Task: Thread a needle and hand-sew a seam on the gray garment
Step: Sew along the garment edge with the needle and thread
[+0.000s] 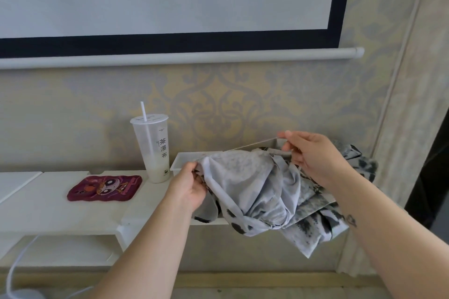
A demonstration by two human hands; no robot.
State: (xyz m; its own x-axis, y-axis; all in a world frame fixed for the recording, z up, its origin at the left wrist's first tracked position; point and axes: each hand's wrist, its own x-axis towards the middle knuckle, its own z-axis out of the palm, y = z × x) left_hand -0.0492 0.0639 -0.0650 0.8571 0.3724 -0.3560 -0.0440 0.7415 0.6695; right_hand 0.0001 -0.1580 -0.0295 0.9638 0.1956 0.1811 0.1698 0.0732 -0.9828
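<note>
The garment (255, 189) is held bunched above the shelf (48, 209), its edge pinched in the left hand's (189, 187) curled fingers. A thread (252, 144) is stretched taut from the cloth, pinched by the right hand (315, 155); no needle can be made out. The cloth is judged light and limp, best gripped beside the seam.

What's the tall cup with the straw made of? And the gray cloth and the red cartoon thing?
The tall frosted cup looks like thin translucent plastic; milky drink shows through. The gray patterned garment seems thin, smooth fabric, bunching in soft folds. The dark red cartoon phone case is probably matte rubbery silicone, judging by its wavy edge.
</note>
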